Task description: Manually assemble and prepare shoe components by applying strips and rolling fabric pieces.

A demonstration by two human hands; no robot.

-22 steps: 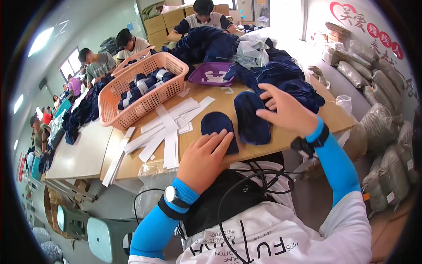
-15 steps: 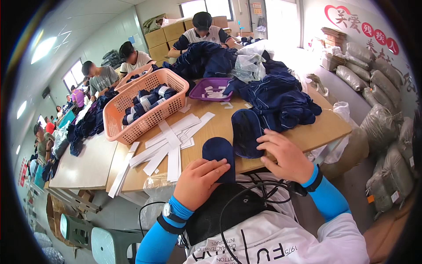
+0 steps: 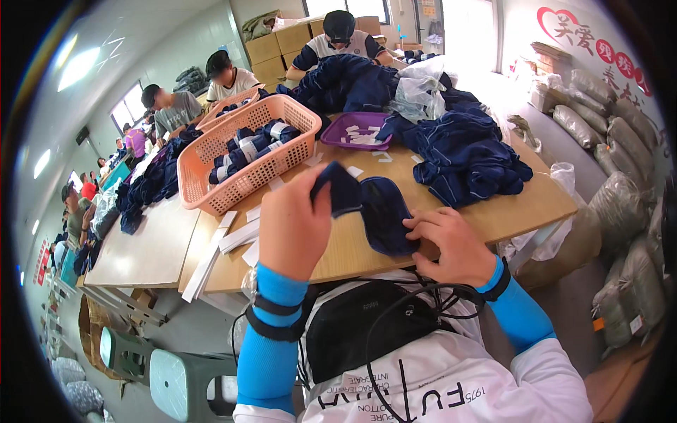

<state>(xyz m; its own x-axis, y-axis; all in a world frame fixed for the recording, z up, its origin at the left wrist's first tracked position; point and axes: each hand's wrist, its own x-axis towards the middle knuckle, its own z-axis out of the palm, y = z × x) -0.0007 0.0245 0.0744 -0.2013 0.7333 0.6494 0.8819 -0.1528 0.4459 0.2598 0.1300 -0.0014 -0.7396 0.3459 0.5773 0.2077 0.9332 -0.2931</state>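
Note:
My left hand (image 3: 300, 222) is raised above the table's front part, its fingers closed on a navy cloth piece (image 3: 341, 189) that hangs at its right side. Beside that piece lies an oval navy cloth panel (image 3: 386, 215) with a lighter stitched edge, flat on the wooden table (image 3: 321, 257). Whether the two pieces are joined, I cannot tell. At the panel's right edge rests my right hand (image 3: 451, 247), fingers bent and thumb apart, touching the rim without a visible grip.
A peach basket (image 3: 197, 201) of rolled navy bundles stands left, with white strips (image 3: 243, 238) before it. Behind sit a purple tray (image 3: 331, 141) of white pieces and a navy garment heap (image 3: 469, 158). Co-workers sit beyond; filled sacks (image 3: 627, 282) line the right.
My left hand has lifted the left navy cloth piece off the table, moving up and to the left. The right hand's fingers have bent onto the oval panel's edge. The view has shifted slightly.

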